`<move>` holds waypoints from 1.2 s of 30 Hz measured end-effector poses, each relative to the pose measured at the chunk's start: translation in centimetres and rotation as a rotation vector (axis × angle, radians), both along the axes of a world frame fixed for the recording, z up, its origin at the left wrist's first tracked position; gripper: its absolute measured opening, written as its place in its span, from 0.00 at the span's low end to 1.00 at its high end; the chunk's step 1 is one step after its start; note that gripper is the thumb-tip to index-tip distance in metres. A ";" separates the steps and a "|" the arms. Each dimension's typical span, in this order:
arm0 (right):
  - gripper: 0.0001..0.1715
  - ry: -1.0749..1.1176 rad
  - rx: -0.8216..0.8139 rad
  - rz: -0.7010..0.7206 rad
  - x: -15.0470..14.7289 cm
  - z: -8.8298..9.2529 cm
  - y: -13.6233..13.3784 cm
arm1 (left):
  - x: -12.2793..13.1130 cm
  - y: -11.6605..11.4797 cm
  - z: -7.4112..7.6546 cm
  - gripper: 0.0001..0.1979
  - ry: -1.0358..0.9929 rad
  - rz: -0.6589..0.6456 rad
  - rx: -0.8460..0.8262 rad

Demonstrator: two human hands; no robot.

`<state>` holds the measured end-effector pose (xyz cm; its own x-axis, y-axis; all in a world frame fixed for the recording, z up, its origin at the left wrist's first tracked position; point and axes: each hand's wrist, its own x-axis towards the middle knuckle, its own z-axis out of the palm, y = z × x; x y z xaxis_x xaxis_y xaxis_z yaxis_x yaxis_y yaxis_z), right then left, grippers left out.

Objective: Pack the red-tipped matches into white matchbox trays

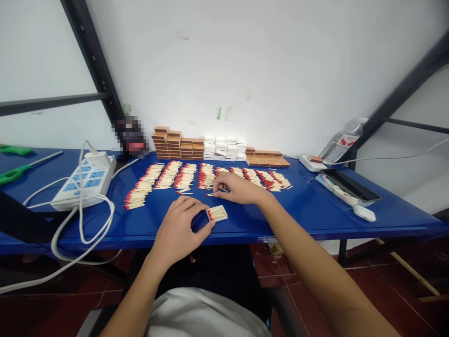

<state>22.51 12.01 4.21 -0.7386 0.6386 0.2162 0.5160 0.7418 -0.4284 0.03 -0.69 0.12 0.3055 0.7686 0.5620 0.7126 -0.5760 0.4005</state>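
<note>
A small open matchbox tray (217,214) holding red-tipped matches lies on the blue table (308,210). My left hand (182,229) curls around the tray's near left side, thumb and fingertips touching it. My right hand (236,187) reaches just beyond it, fingers pinched on a few loose matches (210,194) at the edge of the laid-out rows of matches (168,177). These rows run across the table from left to right.
Stacks of brown matchbox sleeves (178,146), white trays (225,149) and a flat brown row (267,159) line the wall. A white power strip (86,179) with looping cables lies left, green-handled scissors (17,171) far left. A phone (349,185), white device (363,213) and bottle (342,140) are right.
</note>
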 end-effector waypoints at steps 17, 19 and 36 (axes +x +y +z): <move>0.10 0.163 -0.216 0.132 -0.9 0.3 -0.9 | -2.0 0.3 -0.5 0.10 -0.063 0.169 0.016; 0.10 0.132 -0.247 0.179 -1.4 0.2 -1.2 | -1.9 0.4 -0.5 0.11 -0.050 0.164 0.011; 0.12 0.137 -0.287 0.303 -2.0 0.2 -1.7 | -2.0 0.3 -0.1 0.11 -0.074 0.122 -0.045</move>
<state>20.55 10.35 4.40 -0.8786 0.4462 0.1701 0.2180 0.6917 -0.6885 -1.98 -0.37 0.00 0.1673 0.8226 0.5435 0.7437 -0.4672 0.4782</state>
